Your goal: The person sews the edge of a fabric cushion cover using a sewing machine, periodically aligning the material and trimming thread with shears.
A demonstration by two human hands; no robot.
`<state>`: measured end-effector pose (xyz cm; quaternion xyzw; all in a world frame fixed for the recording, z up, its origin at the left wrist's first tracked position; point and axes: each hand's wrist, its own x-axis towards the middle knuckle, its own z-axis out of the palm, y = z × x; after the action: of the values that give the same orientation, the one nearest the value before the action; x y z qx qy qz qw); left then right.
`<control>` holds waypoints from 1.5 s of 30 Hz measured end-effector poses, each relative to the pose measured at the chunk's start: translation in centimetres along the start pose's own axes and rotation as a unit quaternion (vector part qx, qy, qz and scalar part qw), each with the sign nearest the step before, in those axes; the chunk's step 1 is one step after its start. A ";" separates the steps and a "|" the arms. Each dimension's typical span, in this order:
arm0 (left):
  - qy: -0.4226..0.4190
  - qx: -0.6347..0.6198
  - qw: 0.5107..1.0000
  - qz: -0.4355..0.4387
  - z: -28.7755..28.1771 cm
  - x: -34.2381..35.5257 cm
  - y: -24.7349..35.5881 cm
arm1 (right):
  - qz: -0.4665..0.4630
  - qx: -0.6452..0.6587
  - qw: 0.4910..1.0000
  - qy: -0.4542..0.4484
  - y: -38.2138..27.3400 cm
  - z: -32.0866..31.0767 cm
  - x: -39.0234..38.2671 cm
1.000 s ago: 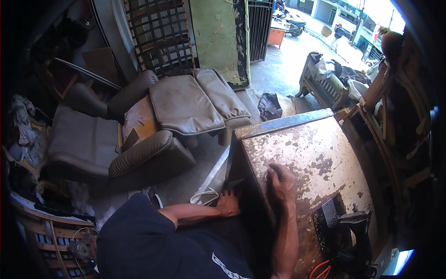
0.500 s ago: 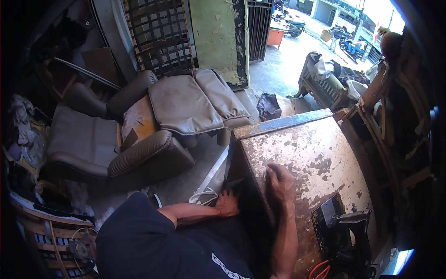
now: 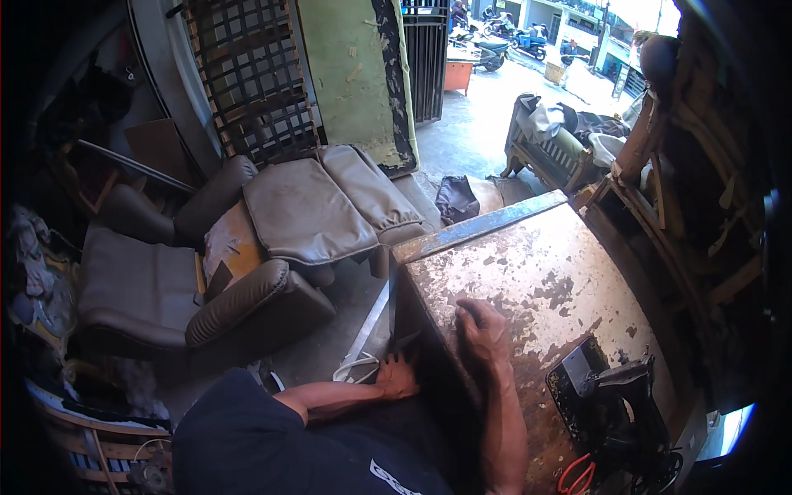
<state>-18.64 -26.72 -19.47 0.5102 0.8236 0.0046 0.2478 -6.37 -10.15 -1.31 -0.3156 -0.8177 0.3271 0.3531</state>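
Note:
My left hand [image 3: 398, 377] is low beside the worktable, its fingers spread with nothing between them. White cord [image 3: 356, 368] loops on the floor just past the wrist. On the worn wooden tabletop [image 3: 528, 280], near its left edge, rests my right hand [image 3: 487, 330]. Its fingers are loosely curled in and no object shows in them. A black sewing machine [image 3: 623, 404] stands on the table to the right of that forearm. Orange-red handles of a hand tool [image 3: 576, 476] lie in front of the machine. Dark shadow hides the space under the table edge.
A brown armchair frame [image 3: 140, 268] and padded brown cushions [image 3: 309, 210] fill the left. Webbed frame [image 3: 247, 74] and green panel [image 3: 351, 82] lean behind. Wooden furniture frames [image 3: 652, 181] stack at right. A slatted bench [image 3: 549, 144] holds cloth near the doorway.
The view has tilted, so the room sits slightly left and more of the sewing machine shows. Both hands stay at nearly the same places.

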 end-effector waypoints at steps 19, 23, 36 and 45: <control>0.080 0.030 0.996 -0.022 1.2 -0.2 0.8 | 0.010 0.012 1.000 0.003 -0.4 0.0 -0.2; 0.043 -0.030 0.997 -0.052 1.0 0.0 0.3 | 0.014 0.025 1.000 0.004 -0.4 0.0 -0.2; 0.004 0.036 0.999 0.030 2.3 1.2 -1.3 | 0.010 0.011 1.000 0.002 -0.4 0.1 -0.1; 0.001 -0.083 0.996 -0.046 1.8 0.8 -0.8 | -0.002 0.015 1.000 0.015 0.3 0.4 -0.2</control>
<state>-18.87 -26.84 -21.57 0.4498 0.8431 0.0619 0.2881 -6.44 -10.26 -1.83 -0.3139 -0.8080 0.3339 0.3703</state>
